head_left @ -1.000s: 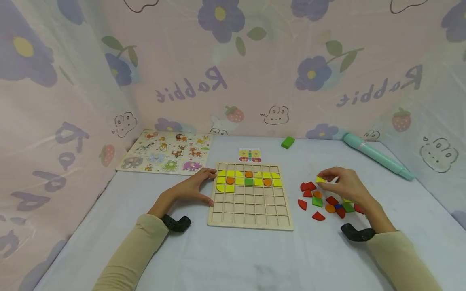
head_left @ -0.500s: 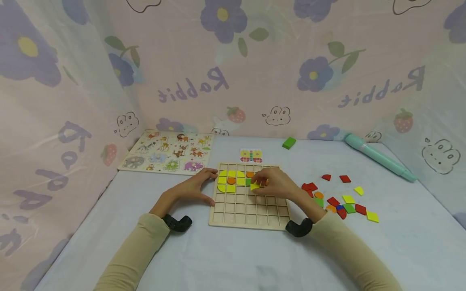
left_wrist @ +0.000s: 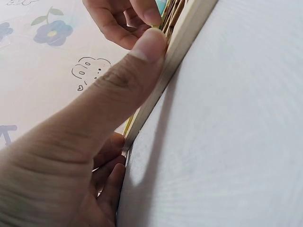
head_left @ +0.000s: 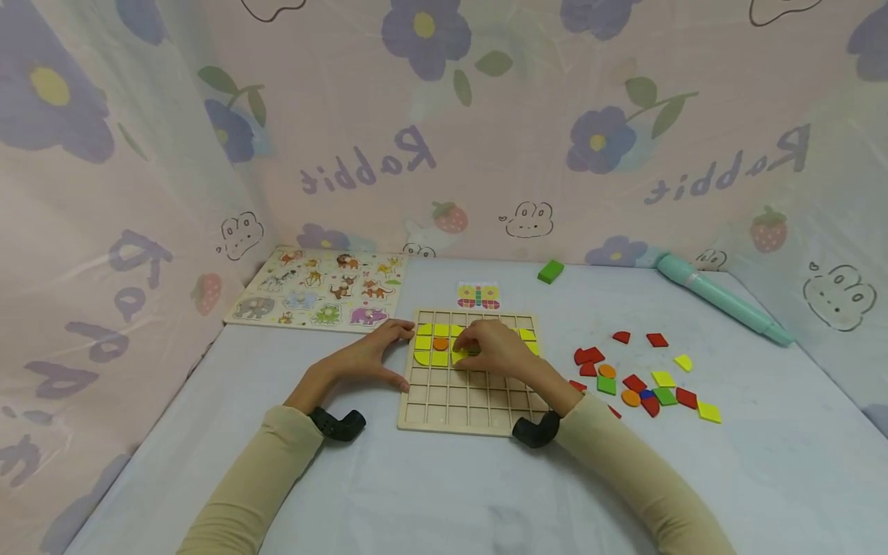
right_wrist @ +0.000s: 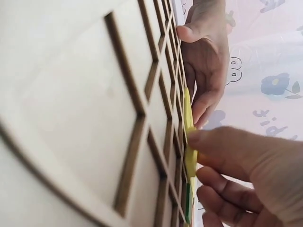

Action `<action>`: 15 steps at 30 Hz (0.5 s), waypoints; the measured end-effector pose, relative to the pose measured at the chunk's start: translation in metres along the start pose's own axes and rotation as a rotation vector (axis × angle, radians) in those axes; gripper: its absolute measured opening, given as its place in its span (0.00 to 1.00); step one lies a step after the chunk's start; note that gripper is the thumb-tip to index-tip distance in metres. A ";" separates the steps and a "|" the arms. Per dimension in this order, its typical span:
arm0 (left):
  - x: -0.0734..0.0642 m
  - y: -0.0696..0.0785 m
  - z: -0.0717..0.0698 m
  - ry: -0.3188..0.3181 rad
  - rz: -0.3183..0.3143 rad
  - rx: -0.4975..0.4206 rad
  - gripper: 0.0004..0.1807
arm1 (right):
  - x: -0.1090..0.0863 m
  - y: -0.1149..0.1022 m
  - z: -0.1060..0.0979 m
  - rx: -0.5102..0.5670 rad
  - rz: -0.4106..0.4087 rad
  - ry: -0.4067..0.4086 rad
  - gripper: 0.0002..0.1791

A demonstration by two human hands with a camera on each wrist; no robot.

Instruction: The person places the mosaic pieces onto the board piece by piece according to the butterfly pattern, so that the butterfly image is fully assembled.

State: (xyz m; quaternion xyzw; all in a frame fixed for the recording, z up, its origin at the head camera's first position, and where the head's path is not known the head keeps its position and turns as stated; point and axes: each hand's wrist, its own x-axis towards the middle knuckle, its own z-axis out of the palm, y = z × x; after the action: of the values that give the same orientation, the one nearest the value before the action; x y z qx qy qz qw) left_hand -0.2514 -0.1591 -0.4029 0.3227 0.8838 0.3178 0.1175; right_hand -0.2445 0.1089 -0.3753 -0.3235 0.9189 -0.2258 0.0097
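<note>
My right hand (head_left: 496,351) pinches a yellow tile (head_left: 459,356) over the wooden grid board (head_left: 458,399). In the right wrist view, the thumb and forefinger hold this yellow tile (right_wrist: 191,163) close to the grid's dividers. My left hand (head_left: 364,358) rests against the board's left edge, thumb and fingers spread apart along it. The left wrist view shows the left thumb (left_wrist: 149,45) touching the board's side. Yellow tiles (head_left: 423,343) and an orange disc (head_left: 440,344) fill cells at the upper left. My right hand covers part of the upper rows.
Loose red, yellow, green, orange and blue pieces (head_left: 664,379) lie right of the board. A butterfly pattern card (head_left: 478,296) stands beyond it. An animal puzzle board (head_left: 319,289), a green block (head_left: 551,271) and a teal tube (head_left: 721,299) lie farther back.
My right hand has come from the loose pieces leftward to the board, carrying a yellow tile, then shifted farther left over the grid. The left hand has stayed at the edge.
</note>
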 end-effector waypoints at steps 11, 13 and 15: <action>0.000 0.000 0.000 0.005 0.015 0.002 0.49 | 0.001 0.006 0.007 0.080 -0.037 0.021 0.11; 0.000 0.000 0.000 0.006 0.013 0.003 0.49 | 0.001 0.006 0.007 0.090 -0.043 0.028 0.11; 0.000 0.001 0.001 0.005 0.012 0.003 0.49 | -0.001 0.006 0.005 0.099 -0.047 0.039 0.12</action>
State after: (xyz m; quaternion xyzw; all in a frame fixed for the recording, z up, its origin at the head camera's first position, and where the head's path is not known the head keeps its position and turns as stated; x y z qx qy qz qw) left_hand -0.2509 -0.1583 -0.4029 0.3272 0.8827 0.3181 0.1127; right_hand -0.2460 0.1114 -0.3825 -0.3395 0.8988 -0.2773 0.0023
